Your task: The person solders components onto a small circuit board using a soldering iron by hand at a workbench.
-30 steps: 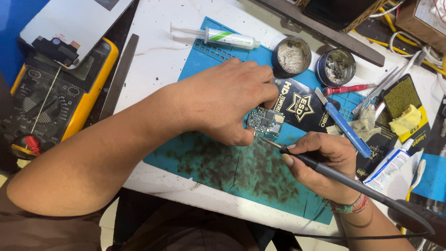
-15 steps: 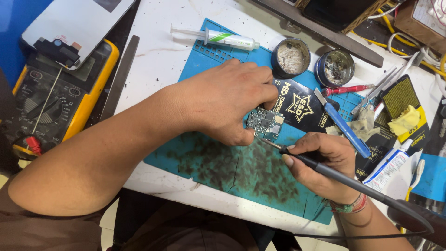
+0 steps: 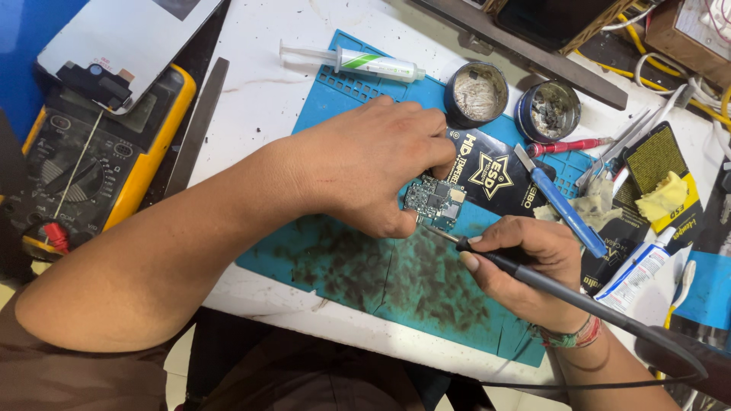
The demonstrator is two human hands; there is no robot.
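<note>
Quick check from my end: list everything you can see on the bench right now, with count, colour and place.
circuit board: one, grey-blue, mat centre
soldering iron: one, black, tip at the board's near edge
work mat: one, teal, stained, on the white table
syringe: one, clear with green, mat's far edge
round tins: two, dark, far side
multimeter: one, yellow and black, left
blue-handled tool: one, right of the board
left hand: holds the board
right hand: grips the iron
</note>
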